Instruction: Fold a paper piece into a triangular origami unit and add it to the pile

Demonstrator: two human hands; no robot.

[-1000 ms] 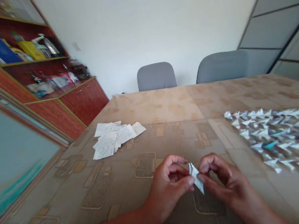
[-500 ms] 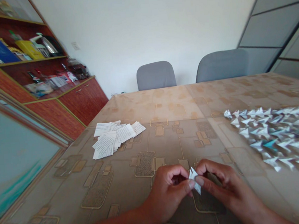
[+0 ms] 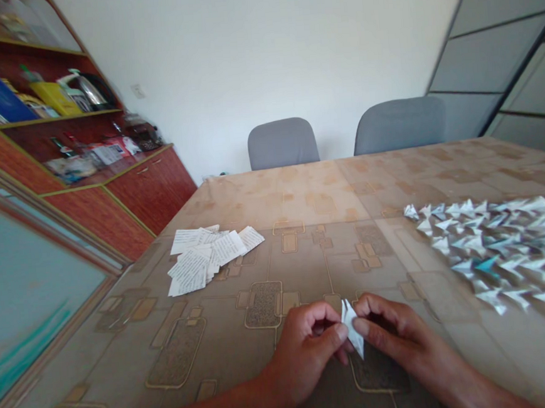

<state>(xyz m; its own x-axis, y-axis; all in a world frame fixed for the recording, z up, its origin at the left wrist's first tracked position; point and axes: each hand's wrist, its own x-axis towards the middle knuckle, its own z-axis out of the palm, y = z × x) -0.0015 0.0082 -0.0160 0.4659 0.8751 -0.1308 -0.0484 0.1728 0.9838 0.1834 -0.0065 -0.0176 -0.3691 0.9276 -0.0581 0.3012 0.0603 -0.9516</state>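
A small folded piece of white printed paper [image 3: 352, 330] is pinched between both my hands just above the table [image 3: 310, 207] near its front edge. My left hand [image 3: 307, 349] grips its left side with thumb and forefinger. My right hand [image 3: 398, 335] grips its right side the same way. A loose pile of flat printed paper slips [image 3: 208, 256] lies on the table to the left, beyond my left hand. On the right, past my right hand, lie several folded paper triangles [image 3: 497, 243] spread in rows.
Two grey chairs [image 3: 283, 141] [image 3: 398, 123] stand at the table's far side. A red-brown cabinet with cluttered shelves [image 3: 84, 156] lines the left wall. A framed panel [image 3: 20, 293] leans at the near left. Grey wall panels [image 3: 501, 54] are at the right.
My hands have pulled slightly closer together and nearer to me, pressing the folded paper tighter. The view has shifted a little.
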